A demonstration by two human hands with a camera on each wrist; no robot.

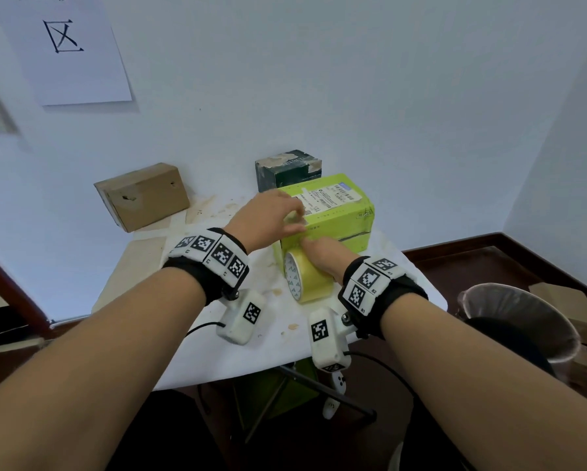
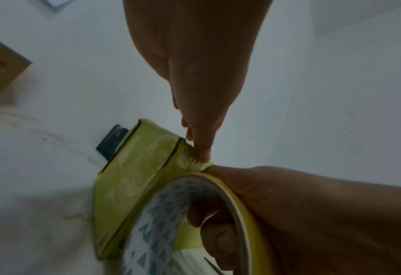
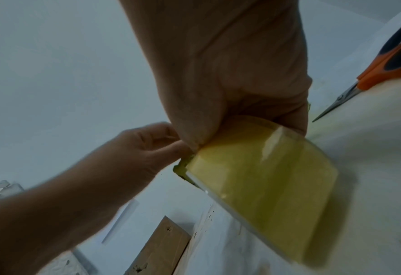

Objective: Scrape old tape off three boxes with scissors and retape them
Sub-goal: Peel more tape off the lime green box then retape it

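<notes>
A lime-green box (image 1: 336, 215) with a shipping label lies on the white table (image 1: 251, 334). My left hand (image 1: 268, 215) reaches over its near top edge, fingertips (image 2: 202, 154) and thumb clamping the wrinkled end of the yellow tape (image 2: 189, 162) against the corner. The right hand (image 1: 322, 258) grips the yellow tape roll (image 1: 305, 277) just below, fingers hooked through its patterned core (image 2: 161, 214). Roll (image 3: 265, 176) and box touch. Orange-handled scissors (image 3: 383, 61) lie on the table to the right, seen only in the right wrist view.
A brown cardboard box (image 1: 142, 195) stands at the back left against the wall. A dark, scuffed box (image 1: 288, 169) sits behind the green one. A lined waste bin (image 1: 520, 321) stands on the floor to the right of the table.
</notes>
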